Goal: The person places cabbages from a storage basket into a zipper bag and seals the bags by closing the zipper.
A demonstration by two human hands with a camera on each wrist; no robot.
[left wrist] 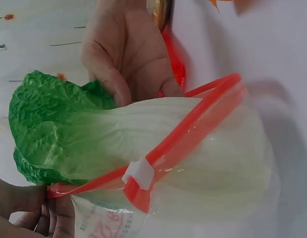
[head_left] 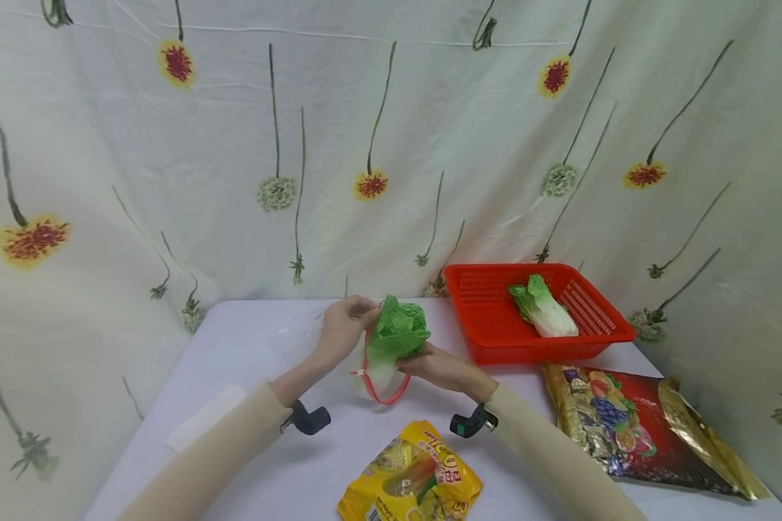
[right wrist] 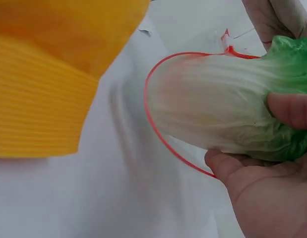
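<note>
A napa cabbage (head_left: 400, 329) with crinkled green leaves is partly inside a clear zip bag (left wrist: 242, 144) with a red rim and a white slider. Its white base lies within the bag; the leafy end sticks out. My left hand (head_left: 345, 327) pinches the red rim beside the leaves, as the left wrist view shows. With thumb and fingers, my right hand (right wrist: 262, 193) grips the cabbage near where white turns green. Both hands are above the table. Part of the bag is hidden behind the cabbage in the head view.
A red plastic basket (head_left: 495, 351) holding another cabbage (head_left: 547, 307) stands at the back right. In front of it lies a red and gold fruit-printed package (head_left: 625, 427). A yellow snack bag (head_left: 410, 477) lies near the front. Flower-printed cloth (head_left: 326, 145) hangs behind the white table (head_left: 287, 463).
</note>
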